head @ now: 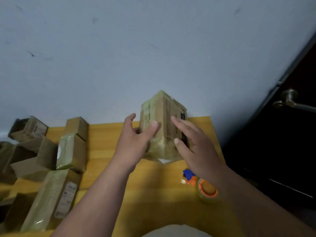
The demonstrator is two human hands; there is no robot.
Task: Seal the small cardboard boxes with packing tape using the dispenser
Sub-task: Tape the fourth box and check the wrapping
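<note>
While both forearms reach forward over the yellow table [109,134], the left hand [135,142] grips the lower left side of a small cardboard box [162,124] that is already wrapped in glossy tape. Its thumb lies across the near face of the box and its fingers curl round the far left edge, the index finger sticking up above the others. The right hand [193,144] is spread out with straight, relaxed fingers, flat against or just beside the right face of the box; whether it truly touches cannot be told, as the picture is blurred by motion. The box stands tilted on one corner, near the middle of the table's far edge, close to the pale wall [119,57].

Just beside the right wrist, on the table, lies the tape dispenser [203,185], orange with a blue part and a roll of clear tape, partly hidden by the right forearm. On the left side of the table a heap of other taped boxes [54,159] is piled unevenly, some leaning on each other, several bearing white labels. To the right stands a dark door [273,142] with a brass lever handle [290,100].
</note>
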